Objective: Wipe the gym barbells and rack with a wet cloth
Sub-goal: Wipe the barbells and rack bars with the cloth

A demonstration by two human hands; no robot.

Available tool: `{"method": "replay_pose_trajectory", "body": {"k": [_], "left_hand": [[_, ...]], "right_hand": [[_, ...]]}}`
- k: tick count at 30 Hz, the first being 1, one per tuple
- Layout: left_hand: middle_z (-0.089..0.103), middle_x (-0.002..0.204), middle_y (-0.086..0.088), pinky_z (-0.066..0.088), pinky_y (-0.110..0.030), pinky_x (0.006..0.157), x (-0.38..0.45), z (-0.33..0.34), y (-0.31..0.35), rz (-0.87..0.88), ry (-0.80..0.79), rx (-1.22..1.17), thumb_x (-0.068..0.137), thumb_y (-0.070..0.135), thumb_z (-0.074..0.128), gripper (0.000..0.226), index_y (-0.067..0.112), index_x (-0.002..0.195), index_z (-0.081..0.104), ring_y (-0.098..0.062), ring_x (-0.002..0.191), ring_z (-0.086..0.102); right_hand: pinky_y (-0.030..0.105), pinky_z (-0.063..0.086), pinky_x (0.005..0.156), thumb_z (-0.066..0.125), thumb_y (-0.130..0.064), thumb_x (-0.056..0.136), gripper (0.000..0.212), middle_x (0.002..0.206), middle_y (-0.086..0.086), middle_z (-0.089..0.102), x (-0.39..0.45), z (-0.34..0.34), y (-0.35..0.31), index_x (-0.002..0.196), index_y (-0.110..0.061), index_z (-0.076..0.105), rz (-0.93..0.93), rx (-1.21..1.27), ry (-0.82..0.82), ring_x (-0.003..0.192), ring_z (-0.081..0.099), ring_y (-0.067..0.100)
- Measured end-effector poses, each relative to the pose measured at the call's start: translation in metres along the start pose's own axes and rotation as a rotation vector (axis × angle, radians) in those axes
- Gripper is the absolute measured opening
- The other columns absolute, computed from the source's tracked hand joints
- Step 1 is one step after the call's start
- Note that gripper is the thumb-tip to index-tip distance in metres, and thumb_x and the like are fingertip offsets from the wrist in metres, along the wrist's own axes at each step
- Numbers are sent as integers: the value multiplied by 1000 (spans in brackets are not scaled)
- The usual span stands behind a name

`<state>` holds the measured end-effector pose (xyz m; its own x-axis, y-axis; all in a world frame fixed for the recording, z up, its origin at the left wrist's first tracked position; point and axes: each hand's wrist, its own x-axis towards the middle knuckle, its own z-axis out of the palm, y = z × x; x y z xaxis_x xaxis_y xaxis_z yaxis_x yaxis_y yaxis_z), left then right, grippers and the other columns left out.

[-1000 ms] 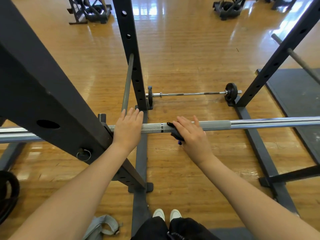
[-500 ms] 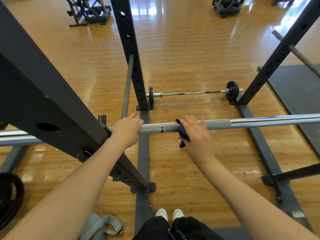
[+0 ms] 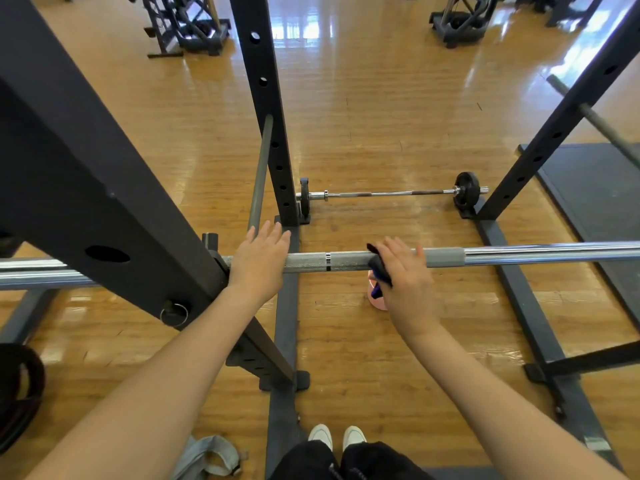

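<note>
A long steel barbell [image 3: 519,252] lies across the black rack [image 3: 263,98] at waist height, with a knurled grey middle and shiny chrome to the right. My right hand [image 3: 407,275] lies over the bar with a dark blue-black cloth [image 3: 379,268] under it. The fingers reach past the bar, the thumb is hidden, and the cloth hangs below on the thumb side. My left hand [image 3: 258,261] rests on the bar beside the slanted rack post [image 3: 86,168], fingers straight. A second, thinner barbell [image 3: 388,193] with small plates lies on the floor beyond.
A pink object [image 3: 377,301] shows just below the cloth. A grey strap [image 3: 211,455] lies by my white shoes [image 3: 336,438]. A black plate [image 3: 17,393] sits at the left edge and a dark mat [image 3: 595,188] at the right. More gym stands are at the back.
My right hand has slid to the right along the bar with the cloth. My left hand's fingers, curled over the bar half a second ago, now lie straight.
</note>
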<state>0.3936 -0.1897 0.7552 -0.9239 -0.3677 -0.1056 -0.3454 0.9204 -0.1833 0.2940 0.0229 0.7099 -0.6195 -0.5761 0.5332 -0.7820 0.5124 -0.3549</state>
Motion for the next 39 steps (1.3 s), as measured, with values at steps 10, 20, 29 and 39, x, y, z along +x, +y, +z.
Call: {"method": "replay_pose_trajectory", "body": {"k": [10, 20, 29, 39], "left_hand": [[15, 158, -8, 5, -37, 117, -4, 2, 6, -49, 61, -45, 91, 45, 53, 81, 9, 150, 10, -22, 146, 9], [29, 153, -6, 5, -36, 117, -5, 2, 2, -34, 87, -47, 92, 45, 52, 75, 8, 148, 20, -20, 143, 20], [29, 154, -6, 7, -37, 117, -2, 3, 6, -48, 83, -10, 94, 36, 53, 68, 9, 148, 23, -21, 144, 17], [37, 149, -4, 8, -41, 117, -2, -5, 6, -37, 28, -21, 90, 16, 55, 55, 16, 142, 36, -21, 142, 22]], "right_hand": [[44, 22, 110, 74, 0, 74, 48, 126, 16, 59, -3, -18, 18, 120, -2, 61, 160, 74, 19, 123, 50, 29], [58, 22, 106, 82, 6, 60, 61, 126, 15, 60, -4, -15, 18, 118, -6, 64, -37, -13, -68, 115, 58, 28], [57, 22, 104, 83, 9, 56, 63, 116, 17, 65, 11, 24, -59, 115, 0, 64, -101, -5, -29, 111, 61, 33], [56, 22, 107, 74, 11, 67, 49, 120, 20, 63, -3, -6, 8, 115, 2, 64, 53, -49, 78, 111, 60, 35]]}}
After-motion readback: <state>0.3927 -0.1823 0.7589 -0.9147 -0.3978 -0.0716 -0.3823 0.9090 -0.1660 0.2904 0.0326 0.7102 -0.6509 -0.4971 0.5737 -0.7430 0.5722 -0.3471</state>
